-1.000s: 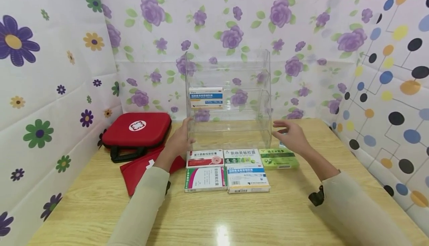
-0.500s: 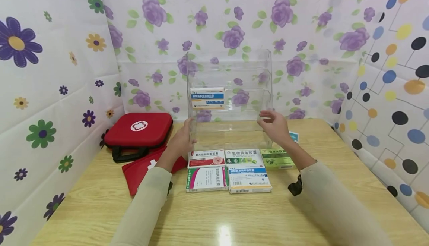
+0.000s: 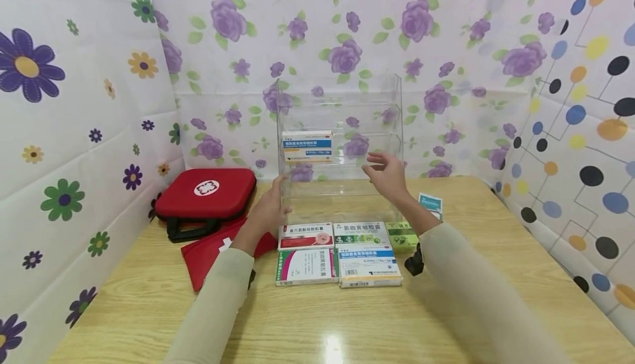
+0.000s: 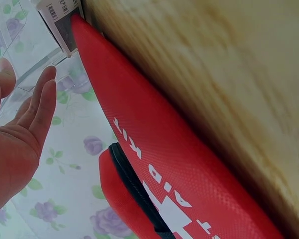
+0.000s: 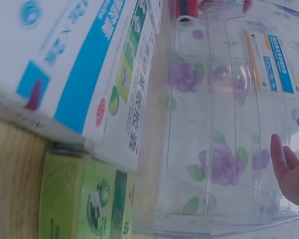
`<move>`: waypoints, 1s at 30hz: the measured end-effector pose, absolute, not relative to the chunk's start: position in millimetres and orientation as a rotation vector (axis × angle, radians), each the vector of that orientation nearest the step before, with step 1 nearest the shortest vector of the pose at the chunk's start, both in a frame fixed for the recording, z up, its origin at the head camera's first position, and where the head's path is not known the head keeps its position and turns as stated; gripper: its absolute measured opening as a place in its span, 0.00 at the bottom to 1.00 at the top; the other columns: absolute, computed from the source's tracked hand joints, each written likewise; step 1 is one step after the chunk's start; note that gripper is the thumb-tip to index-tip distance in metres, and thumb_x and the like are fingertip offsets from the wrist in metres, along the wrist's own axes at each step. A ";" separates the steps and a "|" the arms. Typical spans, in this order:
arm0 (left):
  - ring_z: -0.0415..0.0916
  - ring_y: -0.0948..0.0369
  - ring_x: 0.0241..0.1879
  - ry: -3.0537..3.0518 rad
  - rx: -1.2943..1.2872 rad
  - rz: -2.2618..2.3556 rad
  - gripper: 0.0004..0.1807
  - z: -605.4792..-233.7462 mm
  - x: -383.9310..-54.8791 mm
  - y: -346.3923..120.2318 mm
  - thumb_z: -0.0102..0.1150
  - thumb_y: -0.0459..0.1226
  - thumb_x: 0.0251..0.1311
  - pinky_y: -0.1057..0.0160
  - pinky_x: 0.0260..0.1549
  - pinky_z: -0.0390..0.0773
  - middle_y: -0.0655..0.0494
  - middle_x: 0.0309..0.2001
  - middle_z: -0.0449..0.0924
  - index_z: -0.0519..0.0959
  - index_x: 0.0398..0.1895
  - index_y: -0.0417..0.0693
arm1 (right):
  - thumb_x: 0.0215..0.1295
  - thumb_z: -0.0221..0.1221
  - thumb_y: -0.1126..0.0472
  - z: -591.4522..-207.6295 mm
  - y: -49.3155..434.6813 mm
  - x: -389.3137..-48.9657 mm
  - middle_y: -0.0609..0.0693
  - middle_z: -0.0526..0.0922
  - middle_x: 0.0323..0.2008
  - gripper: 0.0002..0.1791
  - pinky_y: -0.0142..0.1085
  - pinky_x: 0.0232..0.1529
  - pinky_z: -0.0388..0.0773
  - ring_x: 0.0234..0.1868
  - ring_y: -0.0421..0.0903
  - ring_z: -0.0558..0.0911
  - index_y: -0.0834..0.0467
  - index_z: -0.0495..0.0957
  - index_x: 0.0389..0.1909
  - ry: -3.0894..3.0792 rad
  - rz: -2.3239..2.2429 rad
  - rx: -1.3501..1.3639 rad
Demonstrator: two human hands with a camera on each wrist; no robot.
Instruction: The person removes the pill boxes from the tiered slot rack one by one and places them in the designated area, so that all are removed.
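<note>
A clear tiered display rack [image 3: 342, 190] stands on the table against the flowered backdrop. One blue-and-white medicine box [image 3: 307, 146] rests at the left of a middle tier. My left hand [image 3: 265, 215] is at the rack's lower left side, thumb and fingers spread apart along its edge. My right hand [image 3: 389, 176] hovers before the rack's right half, fingers loosely bent, nothing between them. In front of the rack lie a red-and-white box [image 3: 306, 237], a green-and-white box [image 3: 361, 234], a magenta-and-green box [image 3: 307, 266], another blue-and-white box [image 3: 369, 265] and a yellow-green box [image 3: 403, 237], partly hidden by my arm.
A red hard case [image 3: 213, 193] with a black handle sits at the left. In front of it lies a red first aid pouch [image 4: 154, 134] with a white cross. A small teal-and-white box [image 3: 430, 203] is behind my right forearm. Patterned cloth walls enclose the table [image 3: 278, 320].
My right hand has moved left from beside the rack's right edge to in front of its tiers, uncovering the teal-and-white box. My left hand stays at the rack's left side.
</note>
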State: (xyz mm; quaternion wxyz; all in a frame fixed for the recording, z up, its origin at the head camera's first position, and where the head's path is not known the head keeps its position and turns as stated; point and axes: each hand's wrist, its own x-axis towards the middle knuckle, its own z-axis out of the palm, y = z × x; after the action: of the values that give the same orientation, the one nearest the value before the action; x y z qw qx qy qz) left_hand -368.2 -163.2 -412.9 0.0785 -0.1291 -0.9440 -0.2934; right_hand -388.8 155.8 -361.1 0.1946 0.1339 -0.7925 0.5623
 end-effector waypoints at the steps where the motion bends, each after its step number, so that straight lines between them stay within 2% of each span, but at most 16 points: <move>1: 0.73 0.46 0.50 -2.822 -0.391 -0.881 0.48 -413.4 -368.4 -163.1 0.65 0.34 0.62 0.42 0.53 0.75 0.39 0.59 0.71 0.43 0.76 0.61 | 0.65 0.64 0.62 -360.9 153.1 -390.3 0.60 0.82 0.54 0.23 0.35 0.36 0.83 0.51 0.57 0.82 0.63 0.76 0.60 -2.212 1.578 0.374; 9: 0.72 0.46 0.51 -2.820 -0.397 -0.894 0.48 -413.8 -367.3 -163.3 0.65 0.34 0.62 0.42 0.53 0.75 0.39 0.60 0.70 0.44 0.76 0.60 | 0.62 0.65 0.65 -356.3 131.4 -402.6 0.61 0.82 0.53 0.22 0.41 0.44 0.82 0.50 0.58 0.83 0.65 0.77 0.56 -2.205 1.558 0.370; 13: 0.72 0.46 0.51 -2.821 -0.394 -0.901 0.48 -413.1 -366.4 -163.8 0.65 0.34 0.62 0.42 0.53 0.74 0.39 0.59 0.70 0.44 0.76 0.61 | 0.62 0.66 0.63 -350.6 122.4 -407.6 0.63 0.80 0.55 0.26 0.46 0.47 0.81 0.50 0.60 0.82 0.63 0.75 0.61 -2.250 1.526 0.397; 18: 0.72 0.46 0.51 -2.826 -0.383 -0.910 0.48 -413.1 -365.0 -162.7 0.65 0.35 0.62 0.41 0.52 0.75 0.39 0.59 0.71 0.44 0.76 0.62 | 0.61 0.67 0.61 -342.5 110.3 -413.1 0.63 0.78 0.57 0.30 0.47 0.50 0.79 0.51 0.60 0.82 0.60 0.72 0.65 -2.320 1.446 0.414; 22: 0.73 0.46 0.51 -2.820 -0.388 -0.903 0.48 -413.5 -365.1 -162.5 0.65 0.34 0.62 0.42 0.52 0.75 0.39 0.58 0.71 0.44 0.76 0.61 | 0.62 0.67 0.62 -333.4 99.5 -416.6 0.63 0.78 0.55 0.30 0.43 0.42 0.79 0.41 0.54 0.81 0.60 0.73 0.65 -2.334 1.334 0.449; 25: 0.73 0.45 0.51 -2.813 -0.390 -0.907 0.48 -413.9 -365.9 -162.9 0.65 0.34 0.62 0.42 0.53 0.75 0.39 0.58 0.71 0.44 0.76 0.61 | 0.63 0.66 0.61 -326.6 93.5 -419.4 0.62 0.78 0.55 0.30 0.40 0.32 0.74 0.30 0.48 0.75 0.58 0.72 0.66 -2.359 1.272 0.478; 30: 0.73 0.46 0.53 -2.814 -0.386 -0.914 0.48 -414.3 -367.9 -163.3 0.65 0.34 0.62 0.42 0.54 0.74 0.40 0.60 0.71 0.44 0.76 0.61 | 0.63 0.66 0.59 -321.2 88.0 -424.3 0.62 0.76 0.59 0.33 0.38 0.28 0.70 0.25 0.45 0.70 0.55 0.69 0.70 -2.446 1.211 0.501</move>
State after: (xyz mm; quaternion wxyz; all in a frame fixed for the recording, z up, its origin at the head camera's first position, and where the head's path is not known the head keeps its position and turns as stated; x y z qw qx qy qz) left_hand -367.9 -163.3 -414.3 0.0789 -0.1290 -0.9402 -0.3052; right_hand -424.3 88.0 -321.2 0.1824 0.1775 -0.8667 0.4290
